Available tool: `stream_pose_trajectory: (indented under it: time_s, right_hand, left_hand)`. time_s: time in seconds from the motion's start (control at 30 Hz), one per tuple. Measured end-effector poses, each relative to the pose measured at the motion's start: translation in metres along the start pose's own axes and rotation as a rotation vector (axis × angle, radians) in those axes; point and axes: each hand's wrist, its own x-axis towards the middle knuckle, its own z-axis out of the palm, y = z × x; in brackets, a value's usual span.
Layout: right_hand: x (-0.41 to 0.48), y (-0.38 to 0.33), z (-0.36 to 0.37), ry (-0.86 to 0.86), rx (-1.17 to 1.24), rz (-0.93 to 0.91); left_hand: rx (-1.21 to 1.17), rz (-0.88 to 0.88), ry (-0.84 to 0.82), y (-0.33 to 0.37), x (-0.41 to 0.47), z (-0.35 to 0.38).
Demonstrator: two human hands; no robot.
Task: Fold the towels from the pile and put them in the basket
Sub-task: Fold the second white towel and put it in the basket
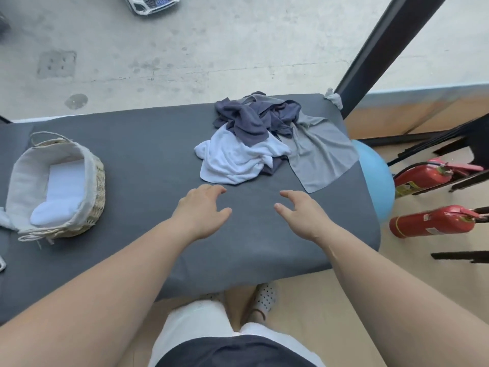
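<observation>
Your dark grey desk (pixel 148 165) fills the middle of the frame, and its left end runs out of view. The pile of towels (pixel 267 139) sits crumpled at upper centre right: dark blue ones on top, a white towel (pixel 232 160) spilling toward you and a grey towel (pixel 320 157) spread to the desk's right edge. How many lie underneath is hidden. At the left, the woven basket (pixel 98 186) holds a folded white towel (pixel 63 186). Your left hand (pixel 201 210) and right hand (pixel 301 213) are over bare desk just below the pile, fingers loosely spread, gripping nothing. At the right edge, the two red fire extinguishers (pixel 434 221) have labels too blurred to read. The car (pixel 152 4) at the top is cut off and its blue plate is illegible.
</observation>
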Motion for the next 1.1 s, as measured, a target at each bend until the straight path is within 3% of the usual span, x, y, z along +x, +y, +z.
stream_pose_trajectory:
  time_s: [0.47,0.77,0.9,1.1]
  right_hand:
    - [0.099,0.033,-0.043,-0.083,-0.041,0.076]
    - [0.239,0.043,-0.042,-0.078,-0.006,-0.036]
    - [0.280,0.048,-0.043,-0.242,-0.091,-0.040]
    - [0.269,0.040,-0.056,-0.187,-0.004,-0.125]
  left_hand:
    - [0.007,-0.022,-0.151,0.041,0.122,0.029]
    - [0.099,-0.013,-0.224,0.062,0.216,0.056]
    - [0.231,-0.002,-0.334,0.068,0.244,0.068]
    - [0.076,-0.016,-0.142,0.079,0.247,0.064]
